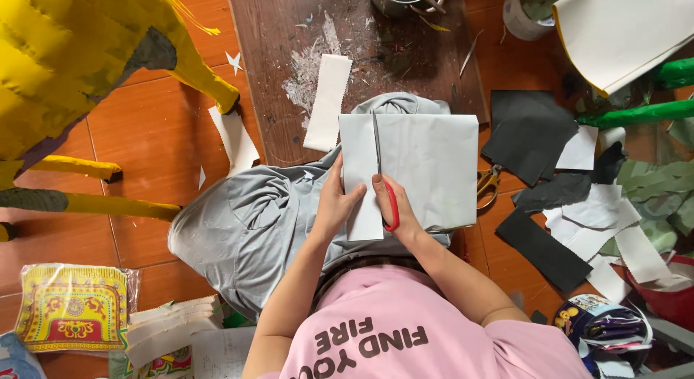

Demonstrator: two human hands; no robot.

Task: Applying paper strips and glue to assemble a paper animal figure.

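Hands: left (335,205) pinches strip edge (359,180); right (396,205) works red-handled scissors (382,184) through white paper (434,165).

I wear a pink short-sleeved shirt (434,335) with dark block lettering printed across it, filling the lower middle of the frame. My forearms are bare below the sleeves. Light grey trousers (246,227) with a stitched pocket cover my legs at the centre.

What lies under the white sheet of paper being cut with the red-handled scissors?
Under the white sheet lie the person's grey-clad legs and a wooden board. The knee and board part beneath it are covered.
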